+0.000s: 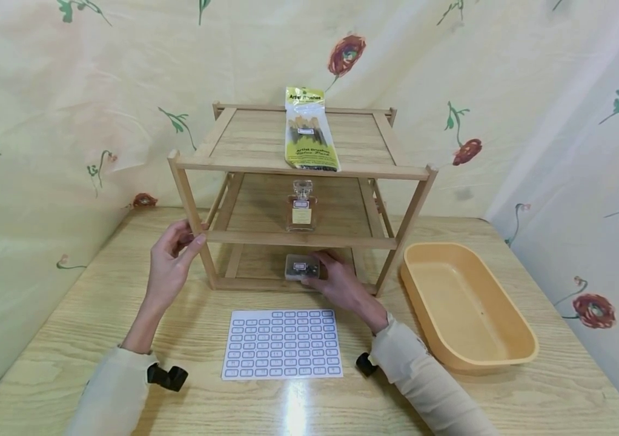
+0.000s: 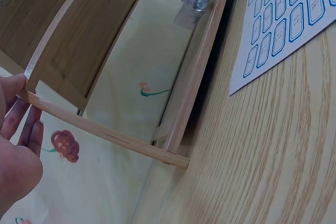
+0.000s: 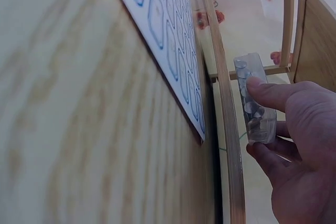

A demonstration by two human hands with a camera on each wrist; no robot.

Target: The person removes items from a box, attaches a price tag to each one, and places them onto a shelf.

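Observation:
A three-tier wooden shelf [image 1: 298, 238] stands on the table. My left hand [image 1: 170, 263] grips its front left post at the middle tier, thumb in front and fingers behind, as the left wrist view also shows. My right hand [image 1: 342, 283] holds a small clear plastic box [image 1: 302, 267] at the bottom tier. In the right wrist view the box [image 3: 255, 100] has small shiny pieces inside, pinched between thumb and fingers. A perfume bottle [image 1: 301, 209] stands upright on the middle tier. A pack of artist brushes [image 1: 309, 136] lies on the top tier.
A white sheet of blue-framed labels [image 1: 282, 345] lies on the table in front of the shelf, with a gap in its top row. At the right rests a yellow-orange plastic tub [image 1: 467, 357]. Flower-patterned cloth [image 1: 266, 48] hangs behind and at both sides.

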